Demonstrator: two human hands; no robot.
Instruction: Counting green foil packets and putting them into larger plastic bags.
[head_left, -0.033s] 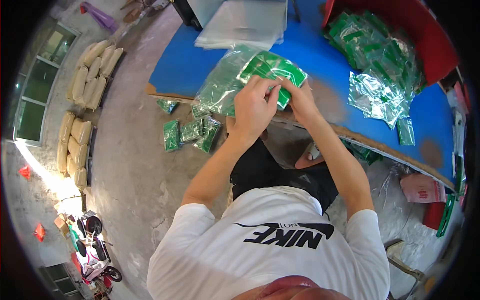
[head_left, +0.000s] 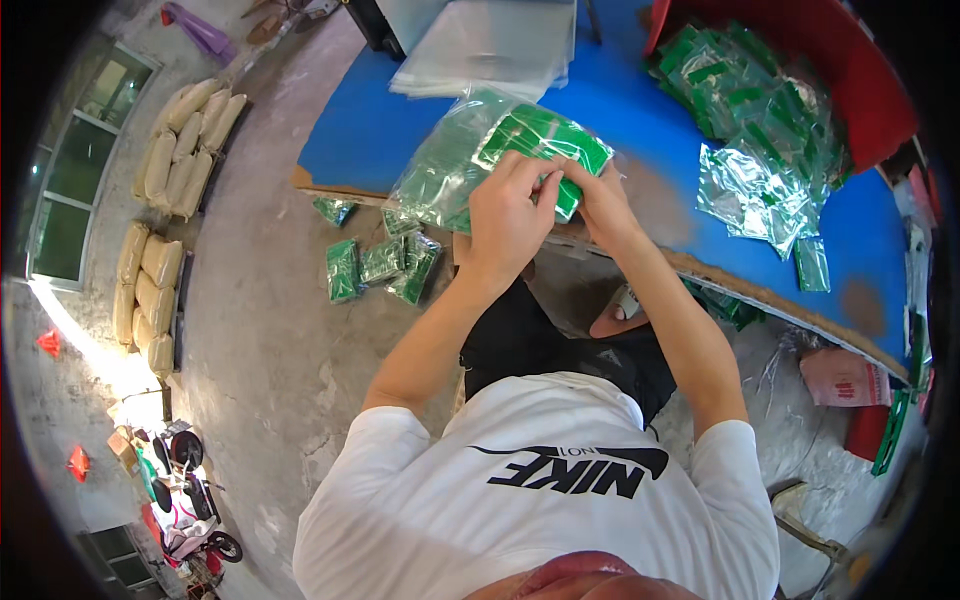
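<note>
Over the near edge of the blue table, both hands meet at a clear plastic bag (head_left: pixel 438 165) with flat green packets (head_left: pixel 540 132) at its right end. My left hand (head_left: pixel 508 212) is closed, its thumb and fingers pinching the near side of the bag by the packets. Close against it, my right hand (head_left: pixel 597 203) has its fingers bent around the packets' near right corner, closed on the same bundle. The bag's loose part spreads out to the left of my left hand. Whether the packets lie fully inside the bag I cannot tell; the fingertips are partly hidden.
Clear plastic sheets or bags (head_left: pixel 485 50) lie stacked at the back of the blue table (head_left: pixel 365 125). A red container (head_left: pixel 850 90) spills green packets (head_left: pixel 745 90) at the right. Several filled packs (head_left: pixel 383 262) lie on the floor at left. Farther off are stacked sacks (head_left: pixel 185 150) and a scooter (head_left: pixel 190 520).
The clear bag's film has shifted very slightly near the packets. Both hands keep the same place and grip.
</note>
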